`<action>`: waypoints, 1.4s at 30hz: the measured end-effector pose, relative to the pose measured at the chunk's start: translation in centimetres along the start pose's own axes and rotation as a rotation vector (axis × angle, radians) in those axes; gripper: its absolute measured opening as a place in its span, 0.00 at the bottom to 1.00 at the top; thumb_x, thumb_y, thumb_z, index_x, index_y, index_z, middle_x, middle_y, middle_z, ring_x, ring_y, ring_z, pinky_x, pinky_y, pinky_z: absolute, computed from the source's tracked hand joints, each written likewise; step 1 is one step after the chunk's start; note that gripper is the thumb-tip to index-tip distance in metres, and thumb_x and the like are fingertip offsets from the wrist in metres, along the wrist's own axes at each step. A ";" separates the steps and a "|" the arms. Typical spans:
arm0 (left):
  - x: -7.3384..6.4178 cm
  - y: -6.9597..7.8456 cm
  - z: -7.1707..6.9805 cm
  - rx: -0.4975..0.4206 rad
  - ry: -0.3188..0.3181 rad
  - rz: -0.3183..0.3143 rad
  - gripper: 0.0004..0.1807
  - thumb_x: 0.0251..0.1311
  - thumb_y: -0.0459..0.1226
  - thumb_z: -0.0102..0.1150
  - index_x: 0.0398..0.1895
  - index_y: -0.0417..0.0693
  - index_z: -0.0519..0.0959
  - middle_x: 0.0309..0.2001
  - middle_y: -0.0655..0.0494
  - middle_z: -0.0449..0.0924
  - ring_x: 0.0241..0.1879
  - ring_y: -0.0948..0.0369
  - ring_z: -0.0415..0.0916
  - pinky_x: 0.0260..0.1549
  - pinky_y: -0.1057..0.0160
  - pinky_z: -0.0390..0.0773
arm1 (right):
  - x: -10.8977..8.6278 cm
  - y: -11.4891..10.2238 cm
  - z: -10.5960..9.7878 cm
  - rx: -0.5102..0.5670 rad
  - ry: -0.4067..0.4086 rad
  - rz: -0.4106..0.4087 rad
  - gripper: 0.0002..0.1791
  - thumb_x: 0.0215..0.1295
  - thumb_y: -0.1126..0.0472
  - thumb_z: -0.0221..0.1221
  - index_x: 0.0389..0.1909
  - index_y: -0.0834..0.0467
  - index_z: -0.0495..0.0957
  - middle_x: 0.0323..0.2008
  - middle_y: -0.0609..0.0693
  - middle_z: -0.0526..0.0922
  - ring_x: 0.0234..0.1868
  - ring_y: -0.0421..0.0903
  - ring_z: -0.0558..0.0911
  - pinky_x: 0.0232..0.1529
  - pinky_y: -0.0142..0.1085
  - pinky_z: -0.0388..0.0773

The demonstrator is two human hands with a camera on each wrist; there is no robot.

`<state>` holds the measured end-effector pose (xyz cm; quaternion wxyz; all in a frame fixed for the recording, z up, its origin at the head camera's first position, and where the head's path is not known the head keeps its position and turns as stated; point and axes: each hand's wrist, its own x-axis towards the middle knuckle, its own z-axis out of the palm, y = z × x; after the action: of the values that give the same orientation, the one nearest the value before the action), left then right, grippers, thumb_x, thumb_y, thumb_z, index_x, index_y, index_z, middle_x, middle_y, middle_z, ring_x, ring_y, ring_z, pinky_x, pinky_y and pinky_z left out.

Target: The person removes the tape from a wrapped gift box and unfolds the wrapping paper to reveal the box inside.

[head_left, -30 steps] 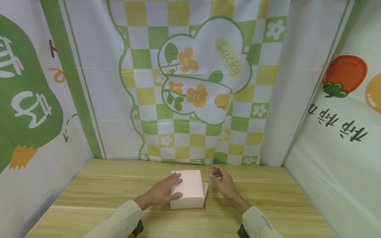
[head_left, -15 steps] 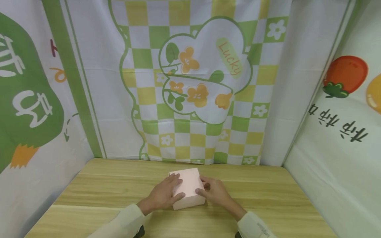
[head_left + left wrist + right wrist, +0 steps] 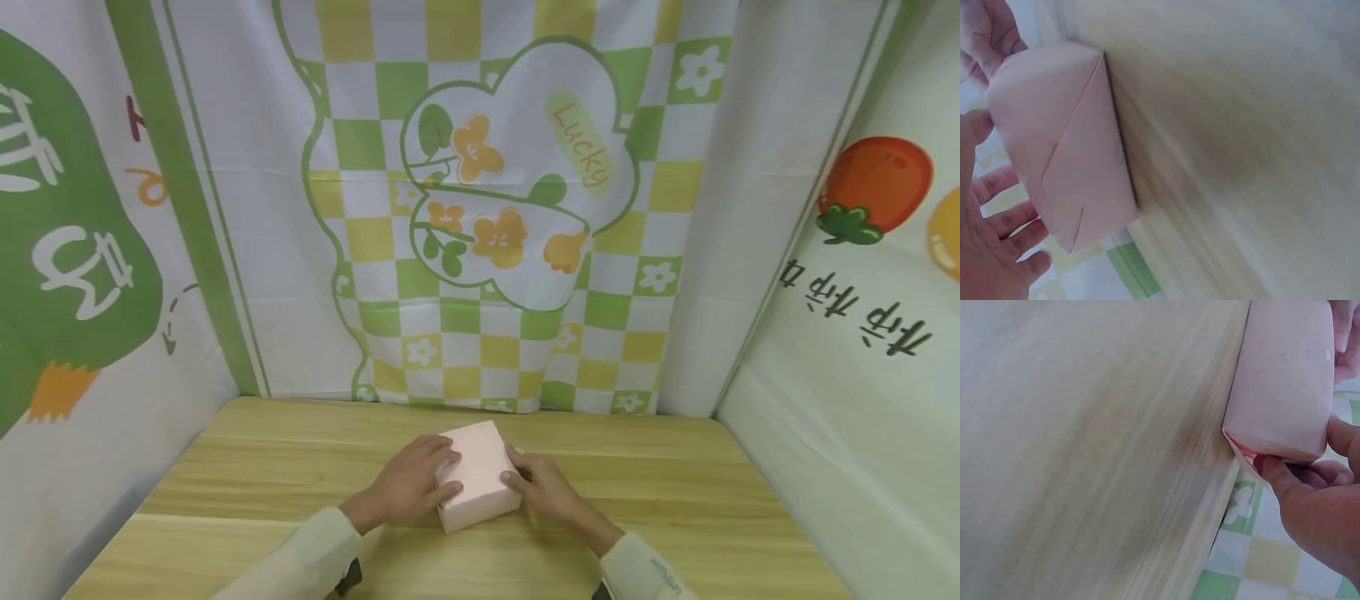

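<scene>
A small pale pink paper box [image 3: 474, 467] sits on the table, turned at an angle in the head view. My left hand [image 3: 408, 482] lies over the box's left side, thumb near its front edge and fingers spread on its top. Slanting seams of folded paper [image 3: 1071, 125] show on the side facing the left wrist camera. At the right side my right hand [image 3: 551, 492] grips the box, its thumb on the top edge. In the right wrist view, one fingertip reaches in behind a loose flap [image 3: 1244, 457] at the box's lower corner.
The box stands on a wood-grain table [image 3: 300, 467]. A green and yellow checked cloth [image 3: 480, 333] hangs behind the table's far edge. Printed white cloths hang on the left [image 3: 172, 400] and right [image 3: 817, 433].
My right hand has come in from the right and taken hold of the box's right side. The box has turned anticlockwise, and its flap no longer shows in the head view. My left hand stays on it.
</scene>
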<state>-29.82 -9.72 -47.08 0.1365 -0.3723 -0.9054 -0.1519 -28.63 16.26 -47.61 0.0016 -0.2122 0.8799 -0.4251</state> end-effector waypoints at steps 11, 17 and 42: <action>0.9 -1.4 -1.0 -0.136 -0.106 -0.037 0.23 0.64 0.48 0.60 0.56 0.46 0.75 0.65 0.38 0.70 0.64 0.43 0.70 0.57 0.42 0.76 | 0.4 1.1 -1.1 0.113 -0.024 0.038 0.26 0.70 0.58 0.58 0.63 0.69 0.71 0.65 0.65 0.72 0.66 0.63 0.73 0.65 0.52 0.71; 1.2 -1.8 -1.5 -0.232 -0.154 0.098 0.26 0.66 0.47 0.57 0.63 0.43 0.74 0.70 0.37 0.65 0.69 0.42 0.64 0.66 0.41 0.67 | 0.7 1.6 -1.4 0.187 -0.009 0.094 0.21 0.70 0.58 0.58 0.60 0.64 0.76 0.63 0.63 0.75 0.65 0.61 0.74 0.64 0.49 0.74; 1.4 -1.9 -1.4 -0.208 -0.197 0.204 0.25 0.65 0.48 0.59 0.60 0.44 0.78 0.67 0.43 0.72 0.67 0.46 0.69 0.67 0.44 0.68 | 1.1 2.4 -1.6 0.370 0.220 0.112 0.20 0.76 0.61 0.50 0.57 0.72 0.75 0.53 0.67 0.82 0.57 0.61 0.81 0.57 0.44 0.80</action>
<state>-31.99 -10.64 -45.65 0.0223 -0.4874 -0.8513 -0.1930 -30.80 18.34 -48.23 -0.0319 -0.1117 0.7922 -0.5991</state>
